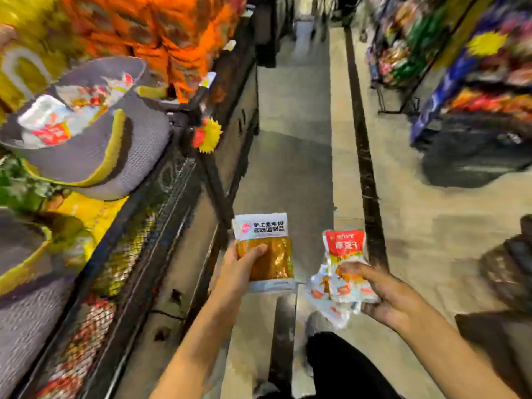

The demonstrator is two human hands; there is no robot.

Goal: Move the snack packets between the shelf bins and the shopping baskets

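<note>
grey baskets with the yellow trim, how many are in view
2. The upper basket sits at upper left with packets inside; the lower basket is at the lower left edge, partly cut off. Others may be out of frame.

Left hand [243,264] gripping, right hand [388,295] pinching

On the shelf [161,214] at left sit a far basket [138,139] and a near basket [31,318] (one behind the other). Rightward, over the floor [293,156], the left hand [239,269] holds the left packet [267,254] and the right hand [388,295] the right packets [342,254], apart.
</note>
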